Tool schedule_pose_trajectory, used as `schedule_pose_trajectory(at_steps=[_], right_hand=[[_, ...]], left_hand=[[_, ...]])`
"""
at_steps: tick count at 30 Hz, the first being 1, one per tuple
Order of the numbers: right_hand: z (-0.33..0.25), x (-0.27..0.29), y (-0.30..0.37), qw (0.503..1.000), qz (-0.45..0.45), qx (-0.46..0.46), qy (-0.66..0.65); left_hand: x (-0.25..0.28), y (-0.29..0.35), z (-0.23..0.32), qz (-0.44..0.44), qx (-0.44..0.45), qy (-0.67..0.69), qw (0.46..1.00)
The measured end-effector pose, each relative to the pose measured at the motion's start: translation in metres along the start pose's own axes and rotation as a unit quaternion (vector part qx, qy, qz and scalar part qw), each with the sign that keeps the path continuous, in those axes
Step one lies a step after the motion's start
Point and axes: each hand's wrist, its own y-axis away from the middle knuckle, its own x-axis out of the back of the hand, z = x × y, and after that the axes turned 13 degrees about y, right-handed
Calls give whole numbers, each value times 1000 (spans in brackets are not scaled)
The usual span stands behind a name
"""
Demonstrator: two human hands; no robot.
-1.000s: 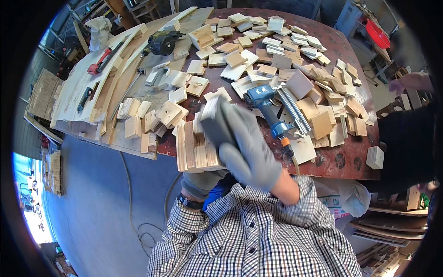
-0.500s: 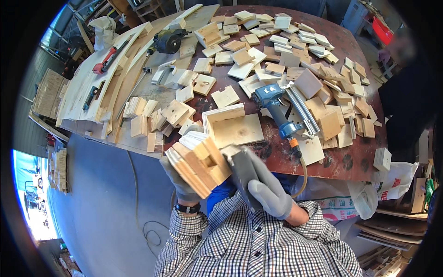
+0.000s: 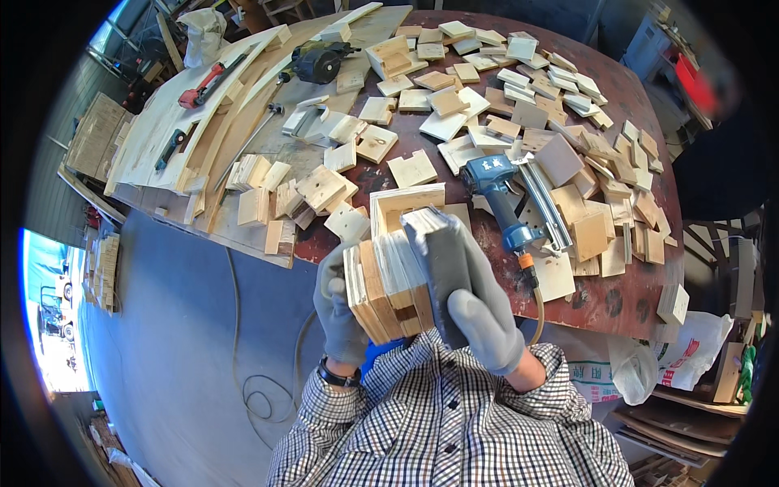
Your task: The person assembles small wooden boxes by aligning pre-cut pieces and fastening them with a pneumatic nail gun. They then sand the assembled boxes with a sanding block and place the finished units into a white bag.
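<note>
My gloved left hand (image 3: pixel 339 316) is closed round a small plywood block assembly (image 3: pixel 385 280) with layered edges, held up in front of my chest. In my right hand (image 3: pixel 491 329), also gloved, is a dark grey sanding block (image 3: pixel 445 272), a slab with a dark wrap and a pale end. The sanding block leans against the right side of the assembly; whether they press together I cannot tell. Just behind them on the table sits an L-shaped wooden piece (image 3: pixel 406 197), partly hidden by what I hold.
A blue nail gun (image 3: pixel 499 195) with a hose lies right on the red-brown table (image 3: pixel 600 300). Many loose wood pieces (image 3: pixel 560 158) cover the far side. At left are a circular saw (image 3: pixel 316 62), a red tool (image 3: pixel 203 89) and boards. A white sack (image 3: pixel 633 365) hangs below the right edge.
The block assembly has turned in my left hand, so its layered edges now face up. The sanding block has swung more upright beside it. The whole view has shifted slightly.
</note>
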Motion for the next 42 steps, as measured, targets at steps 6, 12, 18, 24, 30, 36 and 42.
schedule_pose_trajectory(at_steps=[6,12,18,24,30,36,42], right_hand=[[12,-7,-3,973,23,135,184],[24,4,-22,948,-7,120,293],[-18,50,-44,939,-78,124,312],[-19,44,-54,878,-126,89,453],[-25,52,-59,915,-85,96,382],[-11,44,-62,879,-120,62,458],[-22,62,-72,969,-158,-131,139]], left_hand=[[-25,34,4,-57,97,255,960],[-22,21,7,-8,71,140,988],[-22,5,14,-134,-186,-194,954],[-26,-2,28,-182,-286,-333,880],[-24,1,32,-160,-340,-362,853],[-10,6,34,-155,-406,-449,780],[-26,3,42,-129,-455,-405,783]])
